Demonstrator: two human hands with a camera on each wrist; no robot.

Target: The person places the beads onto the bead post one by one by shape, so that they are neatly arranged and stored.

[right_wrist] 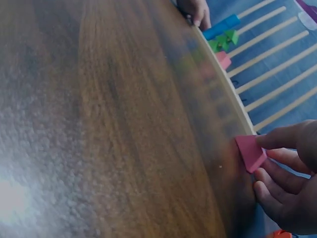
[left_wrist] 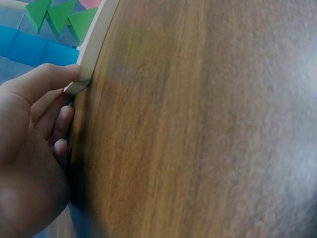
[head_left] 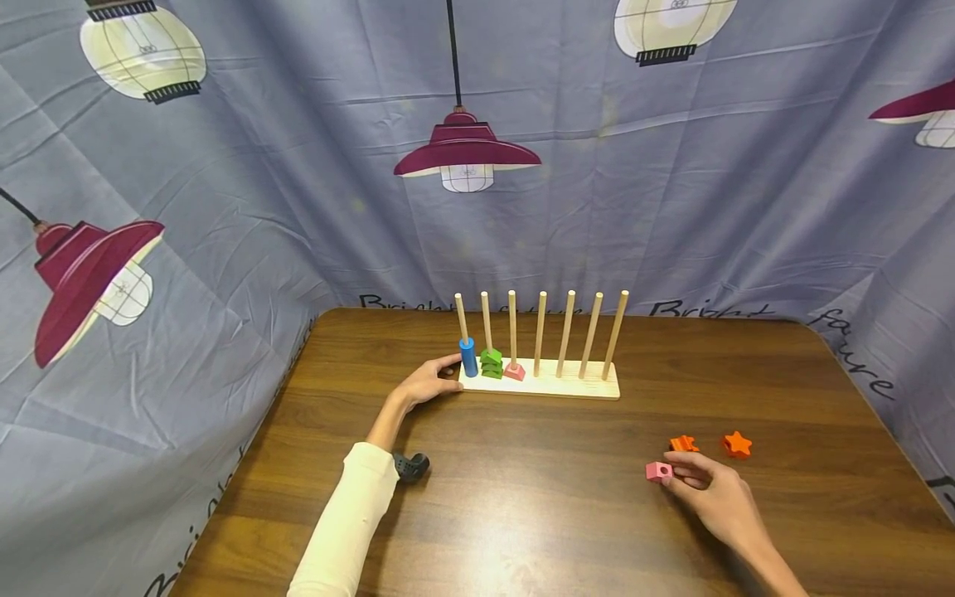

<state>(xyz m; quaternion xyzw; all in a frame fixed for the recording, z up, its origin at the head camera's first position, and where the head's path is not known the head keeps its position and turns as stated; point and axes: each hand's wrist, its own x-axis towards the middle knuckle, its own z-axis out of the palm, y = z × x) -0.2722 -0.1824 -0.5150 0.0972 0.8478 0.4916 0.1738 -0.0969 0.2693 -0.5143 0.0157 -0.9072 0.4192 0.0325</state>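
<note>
My left hand (head_left: 427, 384) grips the left end of a wooden peg stand (head_left: 545, 386), its thumb along the front edge in the left wrist view. Blue cylinders (left_wrist: 37, 48) are stacked on the leftmost peg. Green triangular blocks (head_left: 491, 365) fill the bottom of the second peg. A pink block (head_left: 515, 372) sits at the foot of the third, and the other pegs are bare. Off to the right, my right hand (head_left: 718, 497) pinches another pink trapezoid block (right_wrist: 251, 153) between thumb and fingers. Its round hole shows in the head view.
Just behind the right hand lies an orange block (head_left: 682, 444), and an orange star block (head_left: 738, 445) lies farther right. The brown wooden table (head_left: 492, 497) reaches back to a grey-blue curtain (head_left: 522, 232) with printed lamps.
</note>
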